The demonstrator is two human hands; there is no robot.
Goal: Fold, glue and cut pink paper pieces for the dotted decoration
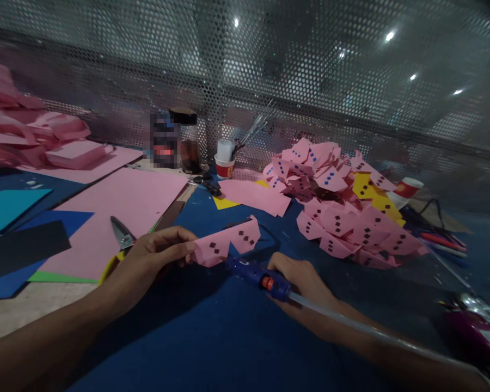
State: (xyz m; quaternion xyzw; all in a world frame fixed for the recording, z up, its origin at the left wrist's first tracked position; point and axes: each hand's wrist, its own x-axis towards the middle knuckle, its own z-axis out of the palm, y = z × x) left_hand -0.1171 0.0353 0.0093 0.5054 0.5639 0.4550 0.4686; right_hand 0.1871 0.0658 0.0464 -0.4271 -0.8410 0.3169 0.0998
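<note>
Pink paper (222, 239) extends rightward from left grip (157, 251).

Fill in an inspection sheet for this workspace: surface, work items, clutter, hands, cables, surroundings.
Surface: blue tabletop, pink sheet at left.
Work items: pink cutout with dark diamonds; glue gun with long glue stick, nozzle by the cutout, contact unclear.
Clutter: scissors, marked pink pile, plain pink heap, cups, jar.
Hands: left hand pinches cutout; right hand grips glue gun.
Cables: dark loop at right, perhaps a cord.
Surroundings: perforated panel behind.
</note>
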